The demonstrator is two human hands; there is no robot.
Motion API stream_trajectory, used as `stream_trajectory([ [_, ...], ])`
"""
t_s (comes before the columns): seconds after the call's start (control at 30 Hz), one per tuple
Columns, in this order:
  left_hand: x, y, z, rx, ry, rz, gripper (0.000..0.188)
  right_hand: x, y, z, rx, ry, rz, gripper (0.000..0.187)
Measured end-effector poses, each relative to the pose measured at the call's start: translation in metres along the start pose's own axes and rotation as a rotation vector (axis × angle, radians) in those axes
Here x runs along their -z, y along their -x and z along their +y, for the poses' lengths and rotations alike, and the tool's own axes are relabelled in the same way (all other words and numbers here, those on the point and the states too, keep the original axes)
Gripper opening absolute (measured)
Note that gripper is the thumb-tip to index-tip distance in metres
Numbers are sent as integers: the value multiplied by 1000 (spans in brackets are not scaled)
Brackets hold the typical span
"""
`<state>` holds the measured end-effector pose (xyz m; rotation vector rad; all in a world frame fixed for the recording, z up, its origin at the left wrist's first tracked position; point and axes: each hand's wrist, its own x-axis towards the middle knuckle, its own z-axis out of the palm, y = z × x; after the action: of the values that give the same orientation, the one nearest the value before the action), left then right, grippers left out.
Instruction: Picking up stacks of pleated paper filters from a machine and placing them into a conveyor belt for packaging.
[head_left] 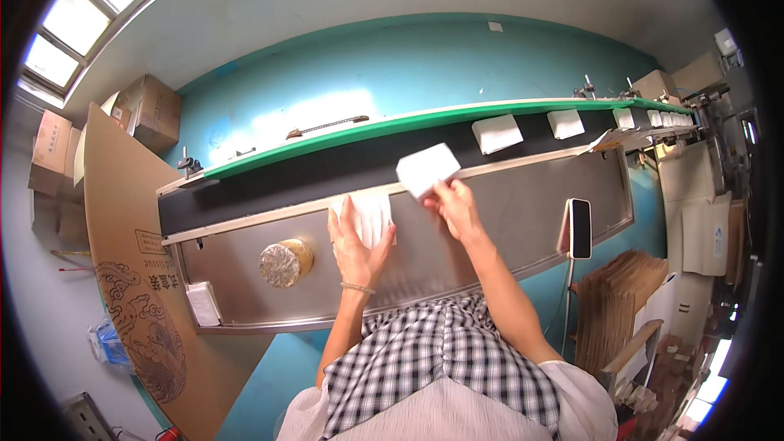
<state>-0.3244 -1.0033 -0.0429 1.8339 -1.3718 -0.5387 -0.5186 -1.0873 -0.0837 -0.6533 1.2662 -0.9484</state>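
Observation:
My left hand (356, 255) is closed around a stack of folded white tissues (371, 216), which stands on the steel tabletop against the conveyor's near rail. In my right hand (457, 208), fingers and thumb pinch the near corner of a flat white tissue bundle (428, 168). That bundle is tilted over the rail and partly above the black conveyor belt (327, 175). Farther right on the belt lie several similar bundles, the closest being a white tissue bundle (496, 134). To the left of my left hand is a round, tape-wrapped roll or tub (286, 263); its exact kind is unclear.
A green guard rail (343, 139) runs along the belt's far side. A small white stack (203, 304) rests at the table's left end, beside a large cardboard sheet (122, 220). Near the right front edge stands a phone (580, 229) on a holder, with stacked brown cardboard (616, 306) below it.

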Motion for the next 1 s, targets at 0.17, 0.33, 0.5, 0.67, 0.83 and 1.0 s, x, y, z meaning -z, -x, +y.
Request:
stream_trajectory([
  [0.17, -10, 0, -7, -28, 191, -71, 95, -32, 26, 5, 228, 417, -186, 42],
  [0.33, -4, 2, 6, -63, 54, -49, 96, -31, 27, 14, 82, 199, -230, 40],
  [0.5, -1, -2, -1, -53, 98, -27, 92, -1, 0, 18, 12, 125, -119, 30],
  [0.67, -9, 1, -10, 58, 377, -114, 99, -49, 26, 9, 277, 387, -187, 47],
  [0.83, 0, 0, -6, -13, 217, -46, 101, -31, 24, 10, 45, 407, -333, 36],
  [1.0, 3, 0, -3, 117, 323, -67, 98, -23, -10, 7, 82, -93, -17, 25],
])
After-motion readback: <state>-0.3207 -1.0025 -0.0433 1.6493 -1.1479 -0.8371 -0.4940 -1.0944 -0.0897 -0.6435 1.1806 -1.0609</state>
